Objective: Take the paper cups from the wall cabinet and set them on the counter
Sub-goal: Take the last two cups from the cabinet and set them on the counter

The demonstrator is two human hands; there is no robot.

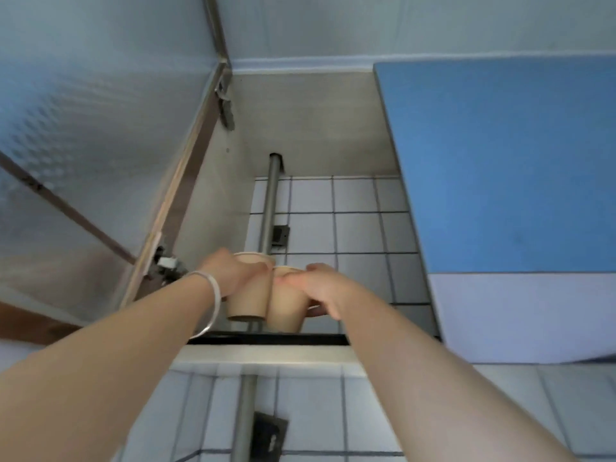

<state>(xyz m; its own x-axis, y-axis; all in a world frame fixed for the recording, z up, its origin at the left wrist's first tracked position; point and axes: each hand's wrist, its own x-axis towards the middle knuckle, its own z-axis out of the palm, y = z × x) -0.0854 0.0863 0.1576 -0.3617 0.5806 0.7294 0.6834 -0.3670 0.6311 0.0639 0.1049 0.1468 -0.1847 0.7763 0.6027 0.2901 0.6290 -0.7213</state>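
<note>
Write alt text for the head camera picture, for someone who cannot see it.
Two bare hands, left hand and right hand, each grip a tan paper cup inside an open wall cabinet. A bracelet circles the left wrist.

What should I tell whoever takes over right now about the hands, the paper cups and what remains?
Left hand: closed around the left tan paper cup, silver bangle on that wrist.
Right hand: closed around the right tan paper cup.
Both cups are upright, side by side and touching, at the front of the open wall cabinet, just above its bottom edge.
Done: cabinet door open, cups grasped.
Left: bring both cups down and set them on the counter, which is out of view.
</note>
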